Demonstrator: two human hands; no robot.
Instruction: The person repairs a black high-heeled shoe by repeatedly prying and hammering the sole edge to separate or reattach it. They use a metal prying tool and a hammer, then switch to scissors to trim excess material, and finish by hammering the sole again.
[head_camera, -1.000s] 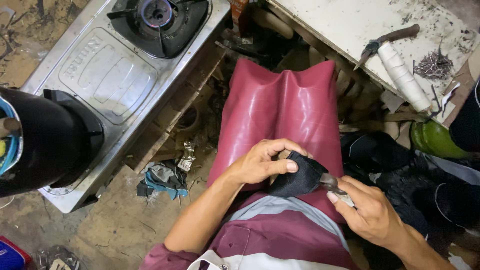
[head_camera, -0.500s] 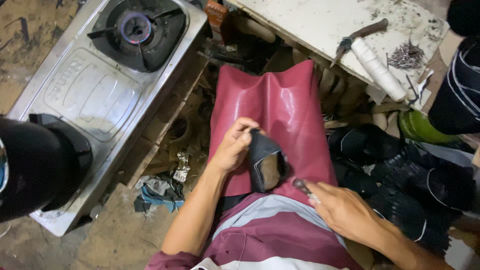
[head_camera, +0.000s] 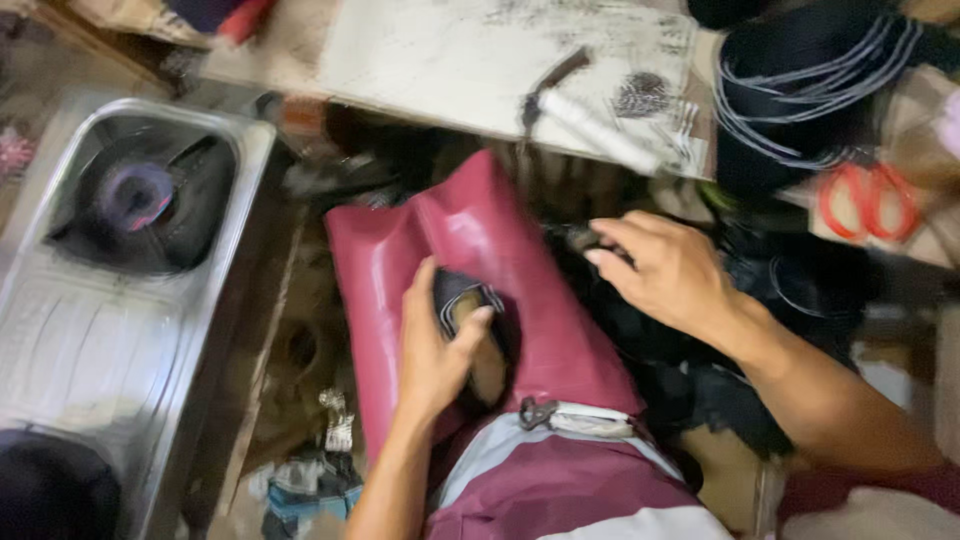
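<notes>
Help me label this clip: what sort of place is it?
Probably a small home shoemaking workshop: a shoe upper held on a maroon apron, a hammer and nails on a worn board, and a gas stove beside.

Stove (head_camera: 140, 200) left of apron (head_camera: 470, 260)

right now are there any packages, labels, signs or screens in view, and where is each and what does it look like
No sign or screen shows.
No label can be made out on any thing; the picture is blurred.
Crumpled blue and white wrapper: on the floor at the bottom, left of the left hand; possibly a package, too blurred to be sure.
White tube: lies on the pale board at the top, long and round, no marking visible.
</notes>
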